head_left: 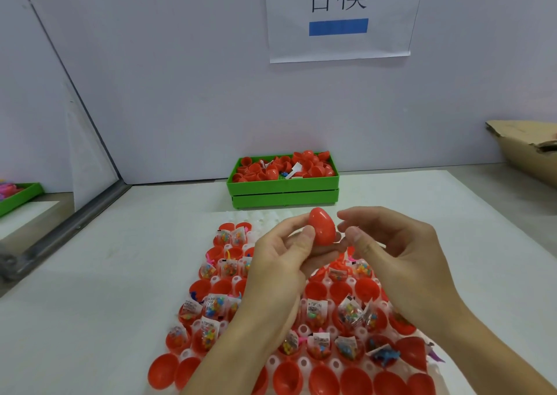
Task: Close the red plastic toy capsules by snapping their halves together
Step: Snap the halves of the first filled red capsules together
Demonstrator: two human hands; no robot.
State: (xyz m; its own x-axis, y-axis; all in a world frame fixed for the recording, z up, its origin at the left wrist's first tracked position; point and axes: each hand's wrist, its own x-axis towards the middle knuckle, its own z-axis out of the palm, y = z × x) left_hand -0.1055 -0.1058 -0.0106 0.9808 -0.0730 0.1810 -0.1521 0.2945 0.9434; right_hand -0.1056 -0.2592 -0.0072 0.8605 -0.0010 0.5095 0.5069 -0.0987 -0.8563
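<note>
Rows of open red capsule halves (pixel 319 378) sit nearest you, seated in a white holder tray (pixel 304 363) that runs away from you across the white table (pixel 90 304). Most front-row halves look bare inside; farther rows hold small clear toy packets (pixel 349 314) with coloured bits and white labels. One half at the tray's right side holds a blue toy figure (pixel 385 356).

Your forearms cross over the tray's middle. Your left hand (pixel 286 256) holds a red capsule (pixel 322 227) above the tray: thumb pressed on its near face, the other fingers curled behind and beneath it. The capsule reads as a closed egg shape, pointed end up and tilted slightly left; you cannot tell from here whether the seam is fully seated.

Your right hand (pixel 391 244) hovers just beside the capsule on its right. Its fingers are loosely bent and spread, thumb tip near the capsule's lower right edge. Whether any finger touches the capsule cannot be told.

Beyond the hands, the tray's far end shows bare white sockets. Farther back, against the wall, a green bin (pixel 284 188) stands on a second one like it and holds loose red halves plus a few white paper slips. A brown cardboard box (pixel 527 153) lies at the far right. On the wall hangs a white paper sign (pixel 339 17) with black characters and a blue bar. Far left, past a grey divider, another green tray (pixel 18 197) shows pink items.
</note>
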